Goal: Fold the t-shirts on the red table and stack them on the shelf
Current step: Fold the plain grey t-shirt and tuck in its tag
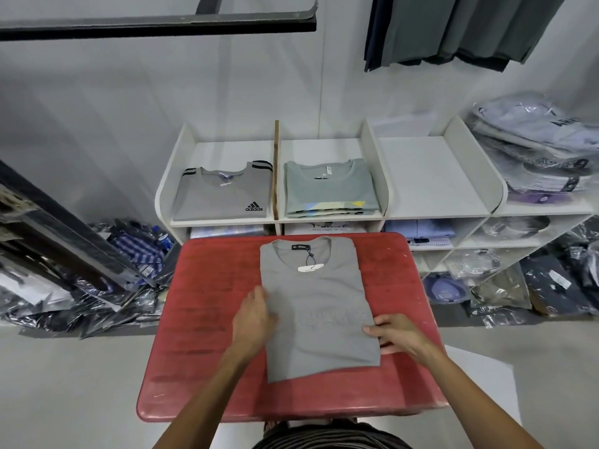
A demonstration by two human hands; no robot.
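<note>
A grey t-shirt (316, 306), already folded to a narrow rectangle, is laid on the red table (201, 335) with its long axis running away from the person, collar and hang tag (310, 268) at the far end towards the white shelf (434, 176). Its left edge is touched by the left hand (254, 315), fingers tucked at the hem of the fold; whether cloth is pinched cannot be told. The right edge is pressed by the right hand (393, 333), fingers fairly straight. Both hands are set near the shirt's middle, equally close, so a lift onto the shelf beyond seems prepared.
</note>
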